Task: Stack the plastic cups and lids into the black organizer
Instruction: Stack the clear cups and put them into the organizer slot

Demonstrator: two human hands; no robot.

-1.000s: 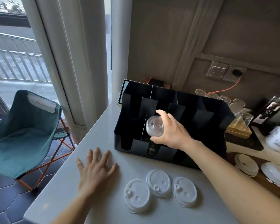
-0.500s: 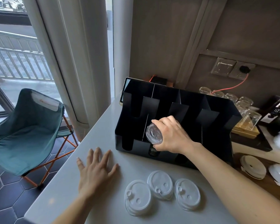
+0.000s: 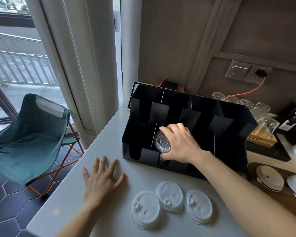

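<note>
My right hand [image 3: 181,144] has come down since a second ago, carrying the clear plastic cup [image 3: 162,142] from above the black organizer [image 3: 236,115] into its second compartment from the left. Nearest me, in front of the organizer, three low piles of white lids [image 3: 170,195] sit side by side on the white counter [image 3: 67,199]. Left of them, also in front of the organizer, my left hand [image 3: 101,183] lies flat on the counter, fingers straight and spread, holding nothing. At the organizer's front wall my right hand curls round the cup from the right, thumb beneath and fingers over the top. The cup lies on its side: its round base faces me and a little left, and its long axis runs back into the compartment. My fingers and the divider hide its mouth, so I cannot tell whether it is one cup or a nested stack. Behind the organizer's right end stand clear glasses [image 3: 261,108], partly hidden by its wall.
</note>
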